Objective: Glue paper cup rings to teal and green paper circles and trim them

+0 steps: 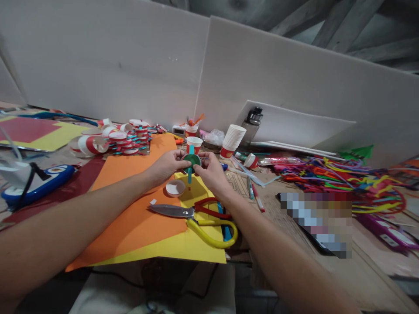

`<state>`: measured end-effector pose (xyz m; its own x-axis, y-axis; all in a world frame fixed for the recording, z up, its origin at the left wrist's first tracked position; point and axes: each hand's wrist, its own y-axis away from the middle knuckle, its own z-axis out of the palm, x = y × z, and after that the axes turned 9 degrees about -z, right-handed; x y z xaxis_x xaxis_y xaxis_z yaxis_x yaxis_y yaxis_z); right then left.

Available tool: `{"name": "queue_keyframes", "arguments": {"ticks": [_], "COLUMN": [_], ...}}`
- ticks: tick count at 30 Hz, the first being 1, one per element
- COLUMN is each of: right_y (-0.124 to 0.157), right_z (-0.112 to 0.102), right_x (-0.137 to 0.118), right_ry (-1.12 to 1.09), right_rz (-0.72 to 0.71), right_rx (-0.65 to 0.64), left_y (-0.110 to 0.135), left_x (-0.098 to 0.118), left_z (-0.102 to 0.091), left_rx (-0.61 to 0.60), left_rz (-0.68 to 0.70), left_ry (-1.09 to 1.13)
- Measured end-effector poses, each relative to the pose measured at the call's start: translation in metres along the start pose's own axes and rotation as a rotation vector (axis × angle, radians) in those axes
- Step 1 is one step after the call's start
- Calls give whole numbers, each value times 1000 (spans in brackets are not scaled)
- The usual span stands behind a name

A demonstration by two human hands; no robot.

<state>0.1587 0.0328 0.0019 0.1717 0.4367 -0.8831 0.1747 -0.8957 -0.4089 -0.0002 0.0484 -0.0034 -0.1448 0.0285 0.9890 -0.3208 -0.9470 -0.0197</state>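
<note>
Between my two hands is a small dark green disc (195, 159) with a teal strip (190, 176) crossing it from top to bottom. My left hand (169, 166) pinches its left side, the thumb lying on the face. My right hand (211, 169) grips the right side, thumb also on the face. Just below the hands a cut-off paper cup bottom (176, 188) lies on orange paper (140, 220). Nearer me rest large scissors (173, 211) with one red and one yellow handle. Behind the disc stands a red and white paper cup (194, 143).
Cut cup pieces (118, 138) pile up at the left, near a blue and white device (42, 185). Stacked paper cups (234, 140) and a bottle (252, 126) stand behind. Colourful pipe cleaners (327, 172) heap at the right, beyond a black-edged, pixelated object (314, 224).
</note>
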Motion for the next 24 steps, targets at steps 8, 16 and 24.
{"name": "queue_keyframes", "arguments": {"ticks": [8, 16, 24], "right_y": [8, 23, 34], "right_z": [-7, 0, 13], "right_x": [-8, -19, -11], "right_ry": [265, 432, 694], "right_rz": [-101, -212, -245], "right_rx": [98, -238, -434], "left_y": [-2, -1, 0], "left_x": [12, 12, 10], "left_z": [-24, -27, -22], "left_rx": [197, 262, 294], "left_rz": [-129, 34, 184], "left_ry": [153, 115, -109]}}
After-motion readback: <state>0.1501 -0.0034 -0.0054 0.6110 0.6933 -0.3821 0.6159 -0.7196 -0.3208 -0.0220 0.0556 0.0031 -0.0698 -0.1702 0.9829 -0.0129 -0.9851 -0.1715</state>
